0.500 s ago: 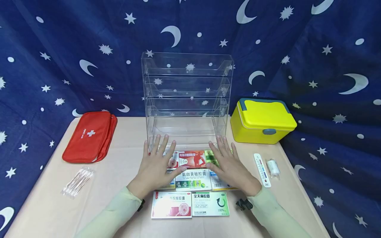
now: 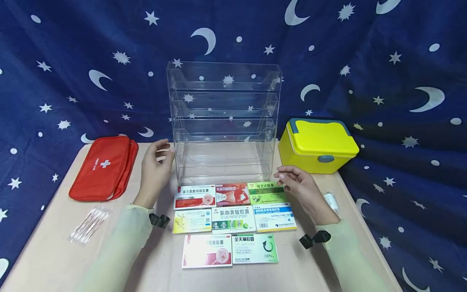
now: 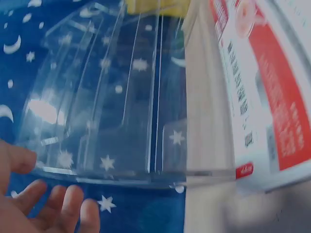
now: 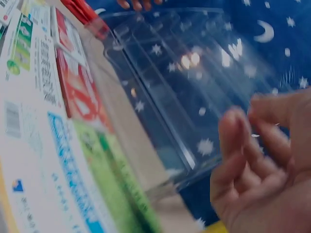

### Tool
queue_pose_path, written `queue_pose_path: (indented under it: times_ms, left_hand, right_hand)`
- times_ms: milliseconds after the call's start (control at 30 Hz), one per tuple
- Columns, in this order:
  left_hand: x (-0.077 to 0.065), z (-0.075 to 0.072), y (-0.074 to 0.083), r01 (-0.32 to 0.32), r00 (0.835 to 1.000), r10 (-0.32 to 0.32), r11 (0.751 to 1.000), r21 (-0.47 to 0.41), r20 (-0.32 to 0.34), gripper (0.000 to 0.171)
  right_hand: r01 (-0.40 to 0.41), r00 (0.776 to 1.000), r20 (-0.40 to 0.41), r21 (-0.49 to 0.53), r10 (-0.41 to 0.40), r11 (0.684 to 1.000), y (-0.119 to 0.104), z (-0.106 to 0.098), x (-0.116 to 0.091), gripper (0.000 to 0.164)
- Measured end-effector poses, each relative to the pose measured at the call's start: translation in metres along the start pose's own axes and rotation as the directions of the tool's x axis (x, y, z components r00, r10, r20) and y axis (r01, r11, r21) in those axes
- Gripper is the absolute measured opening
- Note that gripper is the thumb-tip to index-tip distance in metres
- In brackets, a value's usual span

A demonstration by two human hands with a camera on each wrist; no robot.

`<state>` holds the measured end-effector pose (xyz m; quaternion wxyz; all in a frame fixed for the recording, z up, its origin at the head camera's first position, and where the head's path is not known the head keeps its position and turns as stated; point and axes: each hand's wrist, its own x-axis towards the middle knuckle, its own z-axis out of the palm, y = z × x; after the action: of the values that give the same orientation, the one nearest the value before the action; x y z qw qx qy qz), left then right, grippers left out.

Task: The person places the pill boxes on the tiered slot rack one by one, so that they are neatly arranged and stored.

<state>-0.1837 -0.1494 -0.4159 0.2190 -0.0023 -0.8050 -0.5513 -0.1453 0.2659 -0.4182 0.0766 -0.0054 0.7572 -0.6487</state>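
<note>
A clear plastic rack with stacked tiers (image 2: 222, 170) stands upright at the table's back. My left hand (image 2: 155, 174) is just left of it, fingers loosely bent with nothing in them; in the left wrist view the fingertips hover by the rack's side panel. My right hand (image 2: 306, 194) floats near the rack's lower right, loosely curled and holding nothing. Before the rack lie several medicine boxes in three rows, among them a red box (image 2: 232, 194), a green box (image 2: 266, 194), a blue-and-white box (image 2: 275, 217) and a white-and-green box (image 2: 255, 248).
A red first aid pouch (image 2: 102, 168) and a pack of cotton swabs (image 2: 89, 225) lie at the left. To the right stand a yellow lidded case (image 2: 319, 148) and a small white roll (image 2: 331, 202). A dark star-patterned cloth (image 2: 233, 32) hangs behind.
Both hands have lifted away from over the medicine boxes. The left has gone up and left to the rack's side, the right outward to the right. The boxes are now uncovered.
</note>
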Motion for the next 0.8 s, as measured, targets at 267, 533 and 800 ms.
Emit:
queue_pose_path:
  times_ms: [267,533,800]
  left_hand:
    - [0.014,-0.001,-0.013,0.07,0.994,-0.072,0.997,0.027,0.081,0.028]
    - [0.017,-0.002,-0.015,0.07,0.992,-0.073,0.997,0.037,0.107,0.026]
    - [0.017,-0.002,-0.018,0.086,0.989,-0.088,0.996,0.027,0.115,0.027]
  right_hand:
    - [-0.225,0.961,-0.184,-0.09,0.206,0.97,0.037,-0.008,0.017,0.046]
    - [-0.272,0.958,-0.175,-0.301,0.227,0.914,0.062,-0.009,0.028,0.049]
    - [-0.203,0.977,-0.141,-0.406,0.159,0.891,0.066,-0.009,0.028,0.047]
